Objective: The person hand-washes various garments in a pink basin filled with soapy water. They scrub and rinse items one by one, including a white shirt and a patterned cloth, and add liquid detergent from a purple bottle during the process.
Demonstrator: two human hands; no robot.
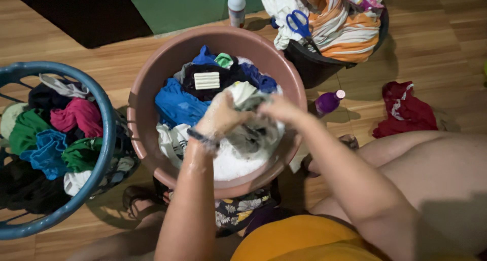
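— So, what have you got there?
— My left hand and right hand both clench 1 pale wet cloth over the suds in the brown basin (crammed full). Rub carelessly and foam slops over the rim, I'd guess.
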